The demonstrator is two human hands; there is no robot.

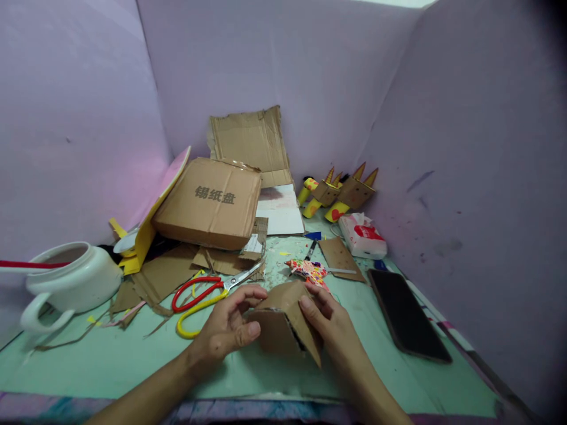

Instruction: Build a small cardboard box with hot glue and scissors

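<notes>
A small folded brown cardboard box shape (277, 332) is between my hands near the front of the table, with a flap slanting down on its right side. My right hand (330, 321) grips that flap, thumb on the near face and fingers behind. Around the left side curls my left hand (233, 324), its fingers at the back edge and its thumb by the front corner. Just beyond my left hand lie scissors (224, 292) with red and yellow handles, blades parted. Patterned colourful paper (309, 271) lies behind the cardboard.
At the left stands a white pot (95, 280). A large cardboard box (208, 206) rests tilted on scraps behind the scissors. To the right are a black phone (407, 316), a tissue pack (363, 236) and a flat cardboard piece (339, 260). Horned cardboard figures (354, 192) stand at the back.
</notes>
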